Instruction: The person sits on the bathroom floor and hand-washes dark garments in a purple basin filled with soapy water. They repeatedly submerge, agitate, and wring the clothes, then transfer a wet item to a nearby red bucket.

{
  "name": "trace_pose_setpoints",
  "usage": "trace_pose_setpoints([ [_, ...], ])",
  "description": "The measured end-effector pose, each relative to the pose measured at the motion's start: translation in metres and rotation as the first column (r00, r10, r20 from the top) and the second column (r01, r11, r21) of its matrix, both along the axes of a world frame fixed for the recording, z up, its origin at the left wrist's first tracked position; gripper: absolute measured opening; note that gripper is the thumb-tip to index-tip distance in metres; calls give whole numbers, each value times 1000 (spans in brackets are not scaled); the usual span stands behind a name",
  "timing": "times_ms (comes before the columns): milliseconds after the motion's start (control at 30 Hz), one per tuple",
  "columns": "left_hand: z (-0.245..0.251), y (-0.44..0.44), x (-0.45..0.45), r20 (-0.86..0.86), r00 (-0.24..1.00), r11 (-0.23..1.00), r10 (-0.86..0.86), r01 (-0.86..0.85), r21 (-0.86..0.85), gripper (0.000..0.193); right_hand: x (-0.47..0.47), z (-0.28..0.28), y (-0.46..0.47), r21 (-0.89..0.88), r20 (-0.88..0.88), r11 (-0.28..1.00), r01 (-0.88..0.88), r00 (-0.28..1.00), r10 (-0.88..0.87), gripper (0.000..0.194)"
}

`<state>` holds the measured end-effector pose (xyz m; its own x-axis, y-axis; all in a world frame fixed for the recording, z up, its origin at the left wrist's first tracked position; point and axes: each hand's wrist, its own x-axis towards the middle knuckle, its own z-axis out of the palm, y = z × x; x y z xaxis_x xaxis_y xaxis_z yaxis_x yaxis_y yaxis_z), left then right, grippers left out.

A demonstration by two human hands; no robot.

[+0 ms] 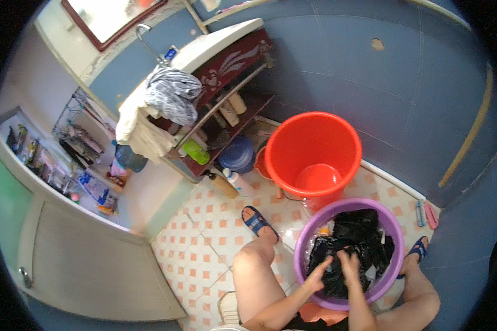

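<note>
Wet black fabric (358, 223) fills much of a round purple plastic basin (300, 248) on the floor between my knees. My left hand (318, 278) is low over the fabric at the near left side. Close beside it, my right hand (349, 265) reaches into the same dark bundle. Both hands are blurred, and whether their fingers grip the cloth cannot be made out. A small orange-and-white item (324, 230) shows at the basin's far left inside. Pale bits (371, 273) show among the black folds on the right.
A tall red bucket (314, 154) stands just beyond the basin. Pump bottles (237, 182) and a blue basin (237, 154) are by the sink shelf. Clothes (172, 93) hang over the sink edge. Brushes (425, 214) lie against the right wall. A door (103, 265) stands at left.
</note>
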<state>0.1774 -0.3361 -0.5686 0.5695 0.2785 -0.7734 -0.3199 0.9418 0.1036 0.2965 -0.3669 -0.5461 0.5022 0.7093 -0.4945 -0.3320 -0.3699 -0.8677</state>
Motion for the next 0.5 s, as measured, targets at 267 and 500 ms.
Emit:
trace_pose_setpoints([
  [267, -24, -16, -5, 6, 998, 940, 64, -62, 334, 33, -34, -10, -11, 93, 833, 994, -60, 551, -45, 33],
  [500, -5, -6, -5, -200, 966, 982, 167, -143, 126, 36, -20, 21, -7, 206, 465, 953, -223, 879, 106, 32],
])
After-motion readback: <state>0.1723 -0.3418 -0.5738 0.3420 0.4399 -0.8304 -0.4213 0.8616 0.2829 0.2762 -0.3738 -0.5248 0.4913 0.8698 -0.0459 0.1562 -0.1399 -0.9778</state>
